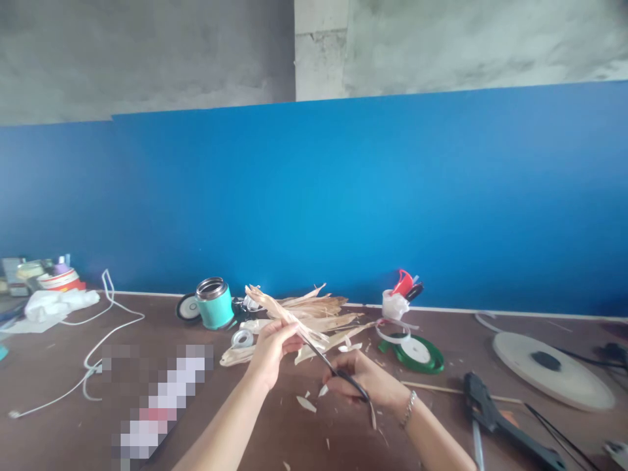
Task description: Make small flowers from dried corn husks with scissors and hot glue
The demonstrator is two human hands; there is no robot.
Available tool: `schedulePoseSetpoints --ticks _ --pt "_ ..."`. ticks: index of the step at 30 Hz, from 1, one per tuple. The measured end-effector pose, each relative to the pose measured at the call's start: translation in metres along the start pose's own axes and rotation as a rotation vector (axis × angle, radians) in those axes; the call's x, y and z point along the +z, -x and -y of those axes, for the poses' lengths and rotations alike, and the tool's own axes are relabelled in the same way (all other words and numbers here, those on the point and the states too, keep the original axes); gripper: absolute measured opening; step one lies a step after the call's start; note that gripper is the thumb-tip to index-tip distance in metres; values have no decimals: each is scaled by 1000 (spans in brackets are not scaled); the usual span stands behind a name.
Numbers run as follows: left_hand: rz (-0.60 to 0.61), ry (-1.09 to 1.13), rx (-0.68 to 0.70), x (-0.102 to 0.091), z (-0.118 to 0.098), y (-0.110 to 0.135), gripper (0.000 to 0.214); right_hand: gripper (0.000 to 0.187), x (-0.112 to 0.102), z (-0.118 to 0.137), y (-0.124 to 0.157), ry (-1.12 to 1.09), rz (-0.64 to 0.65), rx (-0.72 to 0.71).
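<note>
My left hand point(273, 347) pinches a pale strip of dried corn husk point(269, 305), which slants up to the left. In my right hand point(367, 378) is a pair of black-handled scissors point(316, 352), its blades reaching up to the husk near my left fingertips. Whether the blades are apart I cannot tell. Behind both hands lies a pile of dried husks point(338, 322). Small cut husk scraps point(307, 403) are scattered on the brown table beneath the scissors. A roll of clear tape point(242, 338) rests beside my left hand.
A turquoise flask point(214, 305) stands uncapped at the back left. Green ribbon on a spool point(432, 358) and a white cup point(394, 305) are behind my right hand. A black glue gun point(510, 425) and a round white disc point(579, 386) lie rightward. White cable point(115, 327) trails left.
</note>
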State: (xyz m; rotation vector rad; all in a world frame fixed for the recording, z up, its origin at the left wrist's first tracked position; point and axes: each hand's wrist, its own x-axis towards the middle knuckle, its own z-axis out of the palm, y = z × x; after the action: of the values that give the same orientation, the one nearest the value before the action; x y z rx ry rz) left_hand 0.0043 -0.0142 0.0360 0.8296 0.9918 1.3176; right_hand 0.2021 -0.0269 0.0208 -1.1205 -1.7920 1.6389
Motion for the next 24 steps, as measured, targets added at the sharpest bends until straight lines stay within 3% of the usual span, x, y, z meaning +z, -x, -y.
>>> schedulePoseSetpoints --ticks 24 --pt "-52 102 48 3 8 1 21 29 2 1 -2 56 -78 -41"
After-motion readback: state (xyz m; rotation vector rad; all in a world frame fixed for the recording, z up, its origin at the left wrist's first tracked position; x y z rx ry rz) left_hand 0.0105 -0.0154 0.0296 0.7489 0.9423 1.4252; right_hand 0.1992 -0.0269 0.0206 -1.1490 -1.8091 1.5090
